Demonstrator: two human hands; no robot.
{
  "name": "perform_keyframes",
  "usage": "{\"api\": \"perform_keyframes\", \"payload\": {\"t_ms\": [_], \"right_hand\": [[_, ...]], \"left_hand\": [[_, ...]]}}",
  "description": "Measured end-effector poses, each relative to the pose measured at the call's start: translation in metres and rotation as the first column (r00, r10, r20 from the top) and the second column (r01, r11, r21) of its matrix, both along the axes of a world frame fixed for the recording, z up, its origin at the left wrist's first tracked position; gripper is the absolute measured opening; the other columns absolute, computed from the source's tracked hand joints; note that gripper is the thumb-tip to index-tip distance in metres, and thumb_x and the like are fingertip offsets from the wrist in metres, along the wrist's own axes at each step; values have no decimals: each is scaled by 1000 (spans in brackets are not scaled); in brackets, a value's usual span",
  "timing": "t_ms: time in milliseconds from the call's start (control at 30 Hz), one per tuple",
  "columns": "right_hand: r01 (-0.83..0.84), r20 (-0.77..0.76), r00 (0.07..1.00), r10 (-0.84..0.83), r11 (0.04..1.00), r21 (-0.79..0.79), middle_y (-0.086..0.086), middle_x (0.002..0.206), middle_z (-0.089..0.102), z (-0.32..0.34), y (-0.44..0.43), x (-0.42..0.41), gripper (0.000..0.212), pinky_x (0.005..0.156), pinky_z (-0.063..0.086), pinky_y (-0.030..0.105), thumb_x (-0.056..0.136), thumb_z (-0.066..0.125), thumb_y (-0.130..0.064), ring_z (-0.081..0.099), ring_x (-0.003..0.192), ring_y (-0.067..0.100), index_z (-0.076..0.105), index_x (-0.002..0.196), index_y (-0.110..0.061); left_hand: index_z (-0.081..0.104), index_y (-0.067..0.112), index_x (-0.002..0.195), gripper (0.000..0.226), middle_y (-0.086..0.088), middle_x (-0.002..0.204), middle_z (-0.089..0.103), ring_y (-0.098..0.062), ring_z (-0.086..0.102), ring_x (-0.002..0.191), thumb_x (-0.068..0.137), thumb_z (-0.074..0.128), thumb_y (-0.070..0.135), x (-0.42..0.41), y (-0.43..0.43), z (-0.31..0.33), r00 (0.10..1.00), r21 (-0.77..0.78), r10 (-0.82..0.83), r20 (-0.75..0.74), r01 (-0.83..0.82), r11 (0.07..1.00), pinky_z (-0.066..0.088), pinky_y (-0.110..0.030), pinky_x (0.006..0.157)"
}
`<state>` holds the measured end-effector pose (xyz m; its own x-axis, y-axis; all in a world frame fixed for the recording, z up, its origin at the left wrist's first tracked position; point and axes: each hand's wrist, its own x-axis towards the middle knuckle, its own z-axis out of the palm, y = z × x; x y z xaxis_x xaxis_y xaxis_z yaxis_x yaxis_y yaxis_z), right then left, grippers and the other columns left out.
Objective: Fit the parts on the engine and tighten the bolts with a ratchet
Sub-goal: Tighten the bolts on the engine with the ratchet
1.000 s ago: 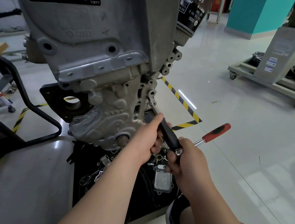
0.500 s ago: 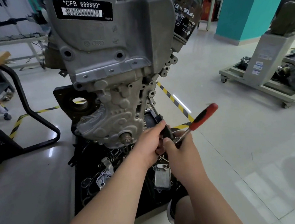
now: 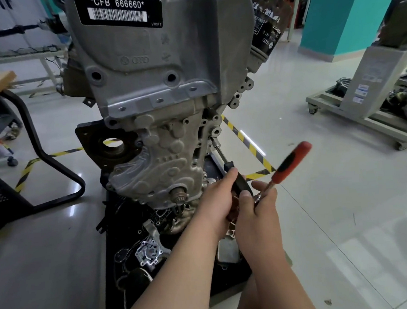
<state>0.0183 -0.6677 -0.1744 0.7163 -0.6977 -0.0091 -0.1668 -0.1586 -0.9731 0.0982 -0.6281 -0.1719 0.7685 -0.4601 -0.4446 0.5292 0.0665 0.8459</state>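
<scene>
A grey aluminium engine (image 3: 160, 113) with a barcode plate stands upright in front of me. A long extension bar (image 3: 219, 150) with a black grip runs from a bolt hole on the engine's right edge down to my hands. My left hand (image 3: 217, 199) grips the black grip of the bar. My right hand (image 3: 258, 211) holds the head end of the ratchet; its red and black handle (image 3: 289, 162) points up and to the right, blurred. The ratchet head is hidden behind my fingers.
A black mat (image 3: 137, 252) under the engine carries several loose metal parts, among them a water pump housing (image 3: 148, 252) and a silver cooler block (image 3: 227, 250). A black tube frame (image 3: 52, 166) stands left. A wheeled stand (image 3: 369, 107) is far right. Hazard tape (image 3: 248, 146) marks the floor.
The ratchet handle has swung upward from lying low and pointing right to pointing up-right. The view has tilted up, showing more of the engine's barcode plate. Both hands stay on the tool.
</scene>
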Motion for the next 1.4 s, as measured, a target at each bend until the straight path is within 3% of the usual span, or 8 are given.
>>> {"api": "perform_keyframes", "payload": {"t_ms": [200, 300, 400, 500, 833, 1033, 1267, 1400], "right_hand": [[-220, 218, 968, 126, 844, 489, -1, 60, 52, -6, -3, -6, 24, 46, 44, 26, 102, 41, -30, 48, 49, 12, 56, 120, -24], [-365, 376, 922, 96, 542, 757, 2, 60, 45, -4, -2, -6, 40, 45, 42, 29, 101, 41, -34, 40, 44, 13, 59, 121, -4], [-452, 461, 888, -4, 182, 873, 0, 57, 39, 1, -7, -7, 48, 42, 42, 26, 88, 48, -41, 31, 35, 10, 62, 98, 4], [-457, 461, 886, -48, 66, 887, -2, 54, 38, 5, -12, -9, 45, 39, 43, 23, 85, 48, -39, 31, 31, 9, 61, 88, 4], [-401, 415, 909, -22, 224, 888, 1, 52, 38, 3, -16, -7, 54, 41, 45, 25, 101, 35, -42, 33, 32, 11, 61, 90, 4], [-276, 291, 955, 63, 552, 787, 4, 49, 43, -5, -18, -5, 55, 45, 44, 30, 102, 36, -41, 49, 47, 23, 60, 83, 4], [-213, 217, 972, 88, 721, 659, 3, 52, 40, -9, -19, -4, 41, 44, 39, 32, 103, 36, -33, 35, 42, 17, 56, 85, -2], [-161, 125, 986, 114, 856, 492, 1, 54, 45, -8, -20, -7, 23, 45, 43, 30, 102, 40, -30, 41, 42, 14, 52, 87, -17]], "left_hand": [[74, 16, 93, 39, -5, 73, 67, -12, 42, 32, 95, 52, 49, 1, 13, 4, 999, -3, -50, -3, 50, 999, 27, -14, 35], [69, 13, 90, 37, -3, 62, 60, -10, 41, 30, 96, 51, 45, 2, 16, 7, 998, 4, -56, 15, 56, 998, 22, -14, 32], [54, 15, 74, 36, -3, 55, 46, -10, 39, 33, 94, 56, 45, 1, 21, 6, 993, 85, -114, 42, 110, 990, 20, -14, 31], [45, 18, 66, 41, -9, 67, 46, -11, 37, 37, 92, 58, 46, 0, 21, 2, 985, 122, -165, 49, 159, 980, 22, -14, 31], [44, 18, 62, 42, -8, 62, 40, -12, 32, 35, 92, 61, 43, 1, 15, 2, 984, 75, -177, 5, 176, 981, 21, -14, 33], [45, 16, 61, 44, -5, 51, 37, -10, 27, 29, 94, 57, 42, 0, 17, 4, 977, 39, -212, -30, 213, 976, 24, -15, 31], [51, 13, 113, 29, 7, 50, 35, -4, 26, 35, 95, 58, 34, 0, 16, 7, 981, -47, -178, -80, 175, 984, 19, -15, 29], [54, 13, 81, 26, 5, 54, 32, -4, 25, 35, 92, 63, 34, -2, 14, 5, 988, -16, -143, -55, 142, 990, 17, -14, 31]]}}
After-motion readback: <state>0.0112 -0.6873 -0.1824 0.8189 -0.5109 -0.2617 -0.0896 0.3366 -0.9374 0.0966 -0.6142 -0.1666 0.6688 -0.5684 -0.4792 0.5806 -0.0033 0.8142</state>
